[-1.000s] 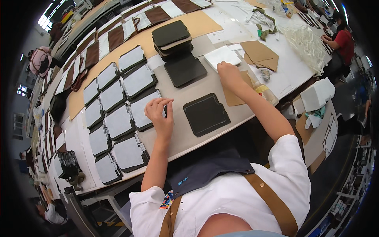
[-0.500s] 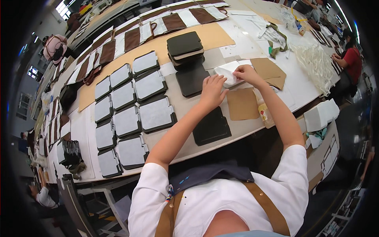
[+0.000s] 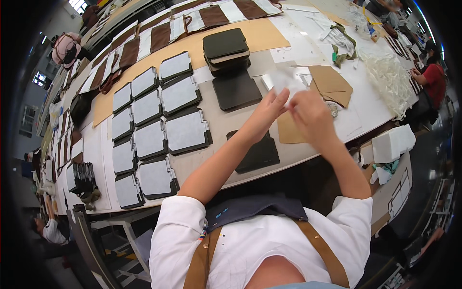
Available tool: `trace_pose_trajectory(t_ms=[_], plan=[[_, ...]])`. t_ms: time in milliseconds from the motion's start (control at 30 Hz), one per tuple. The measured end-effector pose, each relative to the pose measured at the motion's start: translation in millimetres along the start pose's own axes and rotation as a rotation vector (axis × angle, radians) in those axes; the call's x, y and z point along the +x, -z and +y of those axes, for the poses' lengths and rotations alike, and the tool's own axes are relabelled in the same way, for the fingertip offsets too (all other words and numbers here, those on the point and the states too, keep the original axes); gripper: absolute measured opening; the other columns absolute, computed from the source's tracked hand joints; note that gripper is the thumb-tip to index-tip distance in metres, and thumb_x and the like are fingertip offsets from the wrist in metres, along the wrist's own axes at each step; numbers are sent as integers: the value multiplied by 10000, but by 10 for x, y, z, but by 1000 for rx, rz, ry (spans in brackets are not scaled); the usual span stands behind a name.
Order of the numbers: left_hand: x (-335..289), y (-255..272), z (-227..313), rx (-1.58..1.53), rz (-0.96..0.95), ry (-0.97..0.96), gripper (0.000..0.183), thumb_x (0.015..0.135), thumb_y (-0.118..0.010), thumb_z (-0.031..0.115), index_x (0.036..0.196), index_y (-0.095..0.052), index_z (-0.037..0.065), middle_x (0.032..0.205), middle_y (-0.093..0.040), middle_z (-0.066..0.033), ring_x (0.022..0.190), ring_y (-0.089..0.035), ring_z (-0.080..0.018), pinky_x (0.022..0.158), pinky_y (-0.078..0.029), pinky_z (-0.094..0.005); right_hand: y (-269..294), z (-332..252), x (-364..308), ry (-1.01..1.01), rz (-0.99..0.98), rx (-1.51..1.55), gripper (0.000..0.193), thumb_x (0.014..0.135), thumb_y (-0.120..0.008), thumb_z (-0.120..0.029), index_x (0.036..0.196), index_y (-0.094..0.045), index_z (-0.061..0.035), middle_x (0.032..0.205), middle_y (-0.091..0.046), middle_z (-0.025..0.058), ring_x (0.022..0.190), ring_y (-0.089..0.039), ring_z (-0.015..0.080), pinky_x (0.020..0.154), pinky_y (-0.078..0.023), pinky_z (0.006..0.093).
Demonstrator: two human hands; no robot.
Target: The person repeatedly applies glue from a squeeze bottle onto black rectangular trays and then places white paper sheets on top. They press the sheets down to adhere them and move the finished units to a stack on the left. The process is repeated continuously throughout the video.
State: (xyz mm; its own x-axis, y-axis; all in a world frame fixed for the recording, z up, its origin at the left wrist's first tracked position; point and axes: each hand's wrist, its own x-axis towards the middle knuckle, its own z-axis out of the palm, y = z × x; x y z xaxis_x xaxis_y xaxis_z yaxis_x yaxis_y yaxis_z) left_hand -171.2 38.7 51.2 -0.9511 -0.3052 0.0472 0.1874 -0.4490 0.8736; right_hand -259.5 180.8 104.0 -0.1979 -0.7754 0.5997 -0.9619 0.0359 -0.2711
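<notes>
Left hand (image 3: 270,109) pinches a white sheet (image 3: 288,81) above the bench (image 3: 358,110); right hand (image 3: 312,114) beside it, grip too blurred to tell

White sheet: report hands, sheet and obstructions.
Left hand, right hand at white sheet; grip unclear. Sheet motion-blurred. Left forearm partly hides black panel.

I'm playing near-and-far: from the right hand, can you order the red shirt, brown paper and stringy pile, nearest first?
From the right hand, head view:
1. Brown paper, just beyond it.
2. Stringy pile, farther right.
3. Red shirt, far right beyond the table.
</notes>
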Motion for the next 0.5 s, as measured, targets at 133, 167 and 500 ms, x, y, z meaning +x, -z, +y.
trace_pose_trajectory(t_ms=[133,167,500], plan=[[-486,143,72,-143,194,123,473,1081,-495,388,1384,-524,26,1296,-625,-74,1176,-608,-176,1026,-493,-370,-260,-493,-232,95,-70,87,244,818,-738,-19,1038,-634,-18,1011,-619,126,942,-597,332,829,-488,414],[-583,213,68,-173,232,94,449,1083,-501,351,1406,-516,39,1309,-622,-70,1187,-609,-175,1008,-506,-359,-286,-547,-282,106,-82,125,244,832,-739,-28,1053,-635,-16,1023,-621,125,952,-601,320,852,-487,410],[-1161,440,191,115,130,142,445,1106,-454,330,1443,-533,49,1284,-639,-49,1175,-595,-118,994,-490,-296,-606,-535,-650,-808,106,1132,325,970,-695,-146,1229,-625,36,1055,-677,68,931,-609,99,825,-485,244]])
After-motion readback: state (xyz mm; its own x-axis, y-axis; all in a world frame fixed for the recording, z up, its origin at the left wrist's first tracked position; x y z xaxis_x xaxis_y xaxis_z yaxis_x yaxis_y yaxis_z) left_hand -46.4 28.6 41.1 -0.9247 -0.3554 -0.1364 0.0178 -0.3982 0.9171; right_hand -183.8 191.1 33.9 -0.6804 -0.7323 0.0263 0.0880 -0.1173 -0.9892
